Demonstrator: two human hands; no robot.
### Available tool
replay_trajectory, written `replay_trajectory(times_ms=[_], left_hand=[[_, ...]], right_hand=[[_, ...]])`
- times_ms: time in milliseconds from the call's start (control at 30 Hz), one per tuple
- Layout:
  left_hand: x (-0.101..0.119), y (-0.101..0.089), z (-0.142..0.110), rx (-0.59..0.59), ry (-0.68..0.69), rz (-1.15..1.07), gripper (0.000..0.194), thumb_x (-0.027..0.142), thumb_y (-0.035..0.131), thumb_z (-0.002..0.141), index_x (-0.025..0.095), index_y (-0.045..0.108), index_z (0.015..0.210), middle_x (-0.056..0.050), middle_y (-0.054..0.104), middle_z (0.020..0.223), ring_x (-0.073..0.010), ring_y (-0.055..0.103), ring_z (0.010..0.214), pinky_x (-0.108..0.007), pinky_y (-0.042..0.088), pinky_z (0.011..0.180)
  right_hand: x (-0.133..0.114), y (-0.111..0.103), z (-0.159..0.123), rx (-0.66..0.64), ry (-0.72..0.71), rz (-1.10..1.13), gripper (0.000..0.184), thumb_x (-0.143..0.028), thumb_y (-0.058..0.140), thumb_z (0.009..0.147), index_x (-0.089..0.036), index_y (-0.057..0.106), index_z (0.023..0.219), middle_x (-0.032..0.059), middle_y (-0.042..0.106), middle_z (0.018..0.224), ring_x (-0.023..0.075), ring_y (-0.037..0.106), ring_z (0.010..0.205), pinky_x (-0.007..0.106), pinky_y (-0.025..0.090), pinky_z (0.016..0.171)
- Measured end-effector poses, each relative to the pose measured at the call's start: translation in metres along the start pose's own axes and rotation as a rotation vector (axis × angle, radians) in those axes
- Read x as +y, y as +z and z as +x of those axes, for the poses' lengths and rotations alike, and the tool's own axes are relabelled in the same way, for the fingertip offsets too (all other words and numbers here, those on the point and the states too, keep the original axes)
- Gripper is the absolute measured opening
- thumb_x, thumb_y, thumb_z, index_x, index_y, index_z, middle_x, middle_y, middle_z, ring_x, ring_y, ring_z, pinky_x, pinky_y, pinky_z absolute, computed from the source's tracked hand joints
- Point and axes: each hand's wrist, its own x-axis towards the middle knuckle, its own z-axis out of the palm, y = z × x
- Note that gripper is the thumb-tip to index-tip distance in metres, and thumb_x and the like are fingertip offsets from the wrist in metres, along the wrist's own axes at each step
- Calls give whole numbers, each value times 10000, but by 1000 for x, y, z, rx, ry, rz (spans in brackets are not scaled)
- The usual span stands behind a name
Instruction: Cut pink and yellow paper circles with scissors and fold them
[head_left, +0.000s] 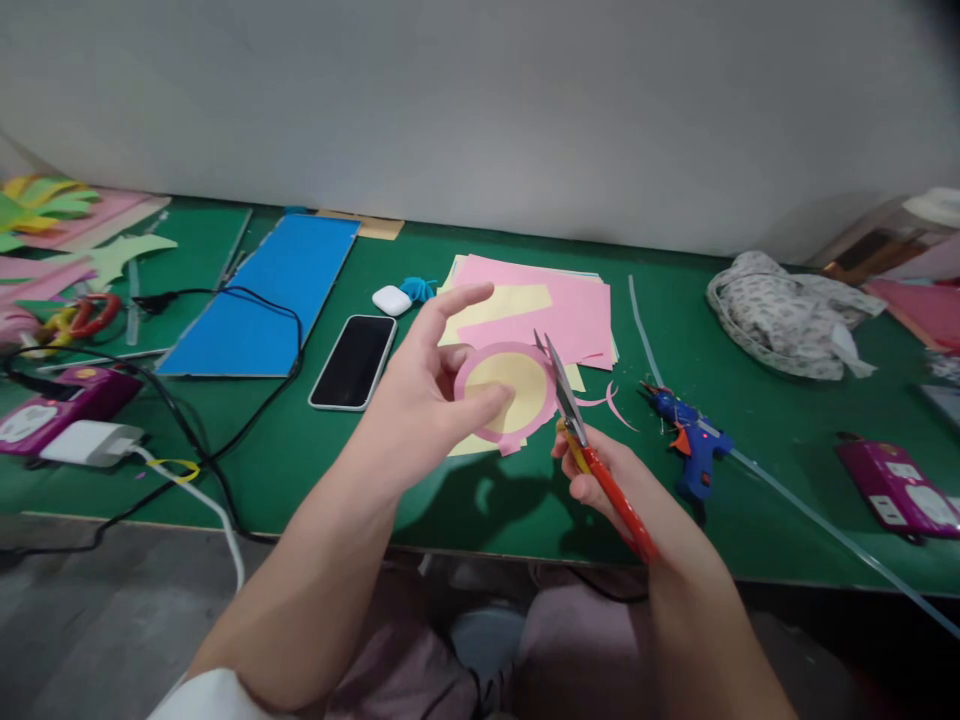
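My left hand (431, 390) pinches a round paper piece (529, 388), a yellow disc with a pink ring around it. Its thumb lies on the disc's face, and the index finger stretches out above. In my right hand (611, 470) is a pair of scissors (574, 410) with red and yellow handles. The blades are parted slightly at the paper's right edge, and a pink strip hangs from its lower edge. Behind the disc lies a stack of pink and yellow paper sheets (555, 305). Curved pink offcuts (619, 408) are on the table to the right.
Left of my hands lie a phone (354, 362), a white case (391, 299) and a blue board (262, 300). A blue glue gun (691, 440) with a long glue stick rests at right, near a bunched cloth (780, 315). Black cables (225, 490) cross the left side.
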Motion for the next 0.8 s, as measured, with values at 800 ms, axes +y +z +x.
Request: replay_trajectory(times_ms=[800], left_hand=[[5,-12,1,-85,-37,39,695,110,702,740,325,485,1365,75,536,628,-100,527,559,-188,448,491]], right_hand=[[6,-11,-4,-83,9,18,614,-740,746,680,-207,550,910,-48,521,674,115,351,605,255,241,548]])
